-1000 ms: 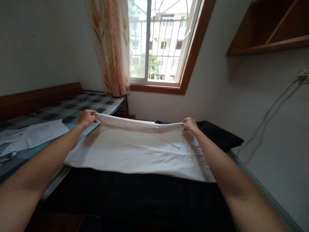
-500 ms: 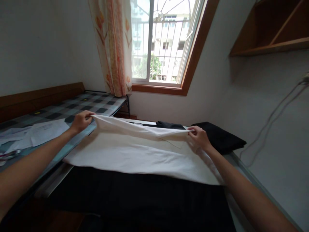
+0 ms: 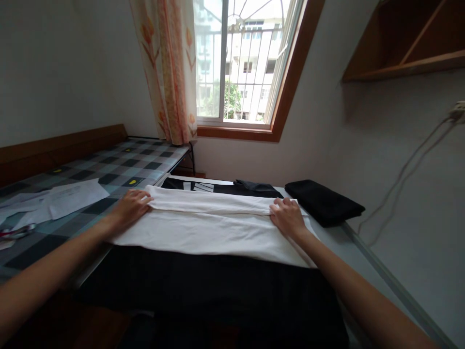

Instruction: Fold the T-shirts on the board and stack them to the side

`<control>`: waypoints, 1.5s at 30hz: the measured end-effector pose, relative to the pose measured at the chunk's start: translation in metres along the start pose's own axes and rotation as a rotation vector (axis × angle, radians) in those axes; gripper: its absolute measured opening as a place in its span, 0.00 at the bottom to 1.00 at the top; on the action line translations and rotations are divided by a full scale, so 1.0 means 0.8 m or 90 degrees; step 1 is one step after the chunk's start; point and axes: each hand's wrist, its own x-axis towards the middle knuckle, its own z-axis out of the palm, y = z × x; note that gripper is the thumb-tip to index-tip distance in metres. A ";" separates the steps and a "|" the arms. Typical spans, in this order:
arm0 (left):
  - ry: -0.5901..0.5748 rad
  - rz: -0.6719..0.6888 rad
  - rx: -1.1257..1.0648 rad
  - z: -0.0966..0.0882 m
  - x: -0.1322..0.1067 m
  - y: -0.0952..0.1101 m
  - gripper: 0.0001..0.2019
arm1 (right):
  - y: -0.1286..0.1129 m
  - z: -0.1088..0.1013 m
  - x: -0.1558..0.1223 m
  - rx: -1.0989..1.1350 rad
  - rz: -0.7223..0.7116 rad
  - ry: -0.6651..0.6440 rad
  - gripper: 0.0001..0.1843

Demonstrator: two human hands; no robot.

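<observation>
A white cloth (image 3: 210, 232) lies spread from left to right in front of me, with its far part folded over into a band. My left hand (image 3: 132, 208) is at the left end of that band, fingers curled on the cloth. At the right end my right hand (image 3: 287, 216) has its bent fingers on the fold; the thumb is mostly hidden. Beneath the white cloth is a large black cloth (image 3: 203, 286), which hangs down toward me over the near edge.
A folded black cloth (image 3: 323, 201) sits on the table (image 3: 336, 242) at right. To the left is a checked mattress (image 3: 152, 160) with paper sheets (image 3: 78, 196). A dark piece of fabric (image 3: 256, 186) lies behind the white cloth. Beyond are a window and curtain (image 3: 174, 72).
Both hands have come down with the white cloth's far edge. The edge was held up and stretched; now it lies flat as a folded band. More of the black fabric behind shows.
</observation>
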 end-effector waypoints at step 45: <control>0.087 0.239 -0.069 0.018 0.119 0.335 0.18 | 0.088 0.052 -0.036 0.345 0.219 0.185 0.08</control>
